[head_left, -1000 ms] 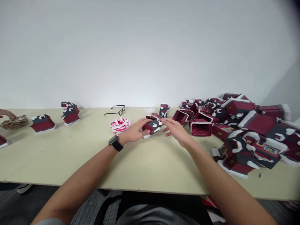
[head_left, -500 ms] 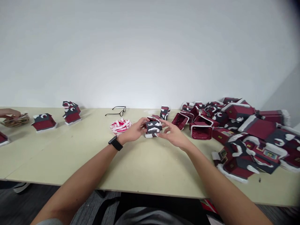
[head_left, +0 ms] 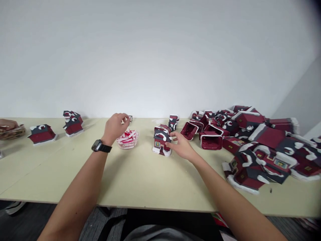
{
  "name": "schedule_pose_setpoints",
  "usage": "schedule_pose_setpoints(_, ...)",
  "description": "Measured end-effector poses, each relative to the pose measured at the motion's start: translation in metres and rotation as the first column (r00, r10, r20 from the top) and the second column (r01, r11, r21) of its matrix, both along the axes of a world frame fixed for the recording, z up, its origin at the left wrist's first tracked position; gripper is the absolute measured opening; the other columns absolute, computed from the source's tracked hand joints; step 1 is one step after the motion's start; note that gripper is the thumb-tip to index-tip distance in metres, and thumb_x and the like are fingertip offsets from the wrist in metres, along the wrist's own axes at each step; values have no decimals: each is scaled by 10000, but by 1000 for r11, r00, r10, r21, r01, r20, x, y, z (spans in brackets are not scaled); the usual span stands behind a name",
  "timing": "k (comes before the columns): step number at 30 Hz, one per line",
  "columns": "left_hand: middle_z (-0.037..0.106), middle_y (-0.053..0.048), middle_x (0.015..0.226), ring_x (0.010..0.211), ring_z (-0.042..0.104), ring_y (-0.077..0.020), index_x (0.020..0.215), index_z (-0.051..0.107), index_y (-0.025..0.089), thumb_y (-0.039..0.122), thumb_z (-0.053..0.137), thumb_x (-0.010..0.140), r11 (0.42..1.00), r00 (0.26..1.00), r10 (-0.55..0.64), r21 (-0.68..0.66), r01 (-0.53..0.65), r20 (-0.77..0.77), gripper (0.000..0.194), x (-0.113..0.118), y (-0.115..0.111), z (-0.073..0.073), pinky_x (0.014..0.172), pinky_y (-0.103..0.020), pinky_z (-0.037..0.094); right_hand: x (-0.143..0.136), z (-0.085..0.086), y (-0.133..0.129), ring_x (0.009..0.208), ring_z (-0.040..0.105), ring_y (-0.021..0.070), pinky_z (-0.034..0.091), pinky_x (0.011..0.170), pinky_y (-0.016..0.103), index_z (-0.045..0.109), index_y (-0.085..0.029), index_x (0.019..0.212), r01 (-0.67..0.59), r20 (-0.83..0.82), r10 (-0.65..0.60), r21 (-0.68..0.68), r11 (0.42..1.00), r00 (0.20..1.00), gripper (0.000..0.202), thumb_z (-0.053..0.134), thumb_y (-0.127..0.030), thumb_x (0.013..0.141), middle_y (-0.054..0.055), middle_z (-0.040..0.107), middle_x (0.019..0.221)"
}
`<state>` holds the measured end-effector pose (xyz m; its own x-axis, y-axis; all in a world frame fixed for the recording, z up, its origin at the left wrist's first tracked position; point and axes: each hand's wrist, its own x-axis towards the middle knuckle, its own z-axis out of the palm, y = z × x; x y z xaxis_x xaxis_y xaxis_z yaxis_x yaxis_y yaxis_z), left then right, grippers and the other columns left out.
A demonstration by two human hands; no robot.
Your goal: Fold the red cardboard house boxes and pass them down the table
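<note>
A small dark-red house ornament (head_left: 163,142) with a grey, snow-patched roof stands upright on the table in front of me. My right hand (head_left: 182,144) holds it at its right side, thumb toward the front and fingers by the roof. My left hand (head_left: 116,125) is raised over the back left of a clear bowl (head_left: 127,145), its fingers bent, with a gap between thumb and forefinger. Red and white strips (head_left: 129,135) fill that bowl. Whatever lies beneath the left palm is hidden.
Many similar houses (head_left: 260,150) lie heaped on the right, some showing hollow undersides. A small house (head_left: 173,123) stands behind mine. Glasses (head_left: 130,118) lie partly behind my left hand. Farther left are more houses (head_left: 42,134) and another person's hand (head_left: 8,124) at a basket (head_left: 15,133).
My left hand has let go of the house and moved left and up, over the bowl. The house now stands with its front showing, and the right hand stays on it.
</note>
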<state>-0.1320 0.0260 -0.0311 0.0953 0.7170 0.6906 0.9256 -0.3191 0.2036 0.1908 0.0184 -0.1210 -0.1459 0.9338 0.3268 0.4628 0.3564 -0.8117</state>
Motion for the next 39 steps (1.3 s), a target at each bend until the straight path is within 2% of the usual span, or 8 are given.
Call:
schedule_pose_setpoints(2,776,-92,948,938,673,-271,948,786,202,424,603,901,988,999,-41,-152,39,-11,292,-31,10,-1,864,-386,513,0,0,-1,1126,635,248,478,1000,410,617,-206,1154,-12,8,12,3,1000,1000,362,730,-301,824,86,667,1287)
schedule_pose_setpoints(6,797,-53,1086,1011,700,-261,954,830,260,502,697,798,896,985,-124,-413,163,119,317,-71,25,-14,903,-346,529,0,0,-2,1114,638,253,496,964,407,618,-220,1162,-7,11,8,-18,1000,1000,363,723,-317,828,78,664,1316)
schedule_pose_setpoints(14,779,-20,1218,1155,685,-314,1075,838,339,525,686,769,792,994,-109,-605,78,-14,389,-77,25,-12,1008,-356,496,1,2,-2,1118,651,249,506,960,403,633,-209,1185,-24,61,23,16,1000,998,361,709,-295,842,97,680,1295)
schedule_pose_setpoints(19,775,-32,1221,1159,675,-323,1049,835,318,520,724,716,818,990,-138,-564,114,0,405,-66,22,-11,1014,-367,488,1,6,-4,1145,647,256,494,998,417,626,-205,1179,-15,52,15,-6,1000,999,354,719,-285,846,99,681,1305)
schedule_pose_setpoints(25,788,-44,1113,1044,690,-297,951,817,294,502,745,719,858,991,-113,-494,137,78,319,-58,22,-17,878,-341,514,-3,9,-10,1155,662,267,505,1000,422,570,-202,1325,-129,-55,125,-86,988,991,538,753,-261,822,107,676,1344)
schedule_pose_setpoints(33,751,-74,930,855,648,-249,806,703,223,599,722,754,887,981,-97,-432,163,169,380,-57,24,-15,786,-338,487,-6,6,-10,1075,681,247,523,937,392,586,-196,1224,-148,-128,129,-153,977,983,414,718,-265,837,82,716,1223)
schedule_pose_setpoints(37,686,-47,905,835,598,-197,860,593,204,489,599,895,938,913,-185,-213,275,363,288,-17,13,-4,789,-319,467,-8,8,-9,1024,682,236,529,910,383,615,-180,1157,-127,-211,89,-174,976,973,352,711,-271,831,78,717,1167)
schedule_pose_setpoints(39,655,-34,909,844,592,-186,892,557,206,393,562,924,888,851,-336,-166,429,404,190,18,2,-6,791,-313,473,-9,12,-10,1012,686,228,534,892,366,625,-179,1116,-119,-280,60,-200,973,958,311,710,-291,838,73,720,1142)
